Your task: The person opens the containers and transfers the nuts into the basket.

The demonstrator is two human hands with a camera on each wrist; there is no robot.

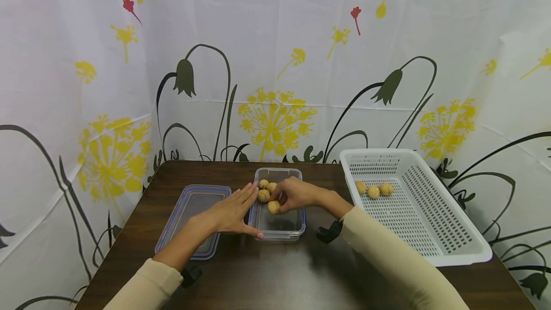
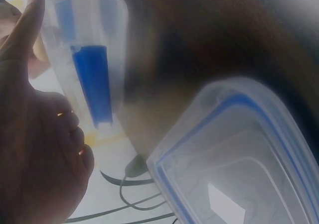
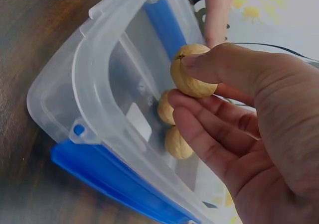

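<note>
My right hand (image 1: 296,194) pinches a walnut (image 3: 193,70) between thumb and fingers, over the clear plastic container (image 1: 275,233). Inside that container, toward its far end, sit several other walnuts (image 1: 264,195). Blue clips (image 3: 119,181) hang at its sides. My left hand (image 1: 230,210) reaches to the container's left side with straight fingers, the thumb toward its near left corner; in the left wrist view the same hand (image 2: 37,149) holds nothing. A clear lid with a blue seal (image 1: 193,204) lies on the table, left of the container and partly behind my left arm.
At the right stands a white perforated basket (image 1: 430,224) with three walnuts (image 1: 373,191) near its left wall. Everything rests on a dark brown table (image 1: 275,276). Behind it hangs a white curtain (image 1: 267,27) with flower prints.
</note>
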